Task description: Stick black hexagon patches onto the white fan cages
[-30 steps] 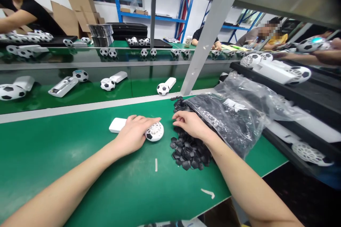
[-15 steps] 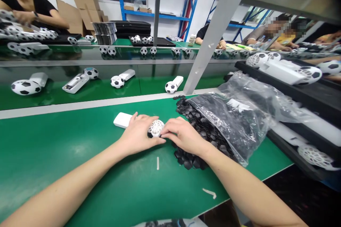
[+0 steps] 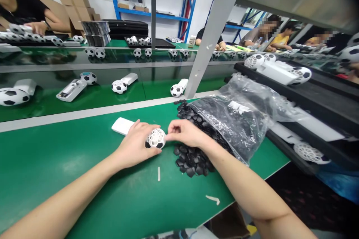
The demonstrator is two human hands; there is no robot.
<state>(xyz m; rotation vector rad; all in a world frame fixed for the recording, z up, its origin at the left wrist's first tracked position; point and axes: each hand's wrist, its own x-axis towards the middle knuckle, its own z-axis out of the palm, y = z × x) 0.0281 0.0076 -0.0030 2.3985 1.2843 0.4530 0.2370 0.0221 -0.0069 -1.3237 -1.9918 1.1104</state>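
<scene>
My left hand (image 3: 136, 143) is wrapped round a white soccer-ball-shaped gadget (image 3: 156, 138) whose lattice face is turned up towards me. Black patches show along the ball's lower edge. Its white handle (image 3: 121, 126) sticks out on the far left side of the hand, above the green bench. At the ball's right edge is my right hand (image 3: 182, 133), fingers curled and thumb tip close to or touching the rim. Whether a small piece is between those fingertips is hidden. Just right of the ball lies a pile of black pentagon pieces (image 3: 193, 160).
The pieces spill from a clear plastic bag (image 3: 238, 119). Black trays (image 3: 269, 86) with more ball gadgets stand at right. A grey post (image 3: 209, 41) rises behind the bench. Beyond it, ball gadgets (image 3: 119, 86) lie on a green conveyor (image 3: 151, 108). Other people sit farther back.
The view has shifted, so the scene sits farther left. My right fingers have drawn back slightly from the ball, and a black patch now shows at its lower right edge.
</scene>
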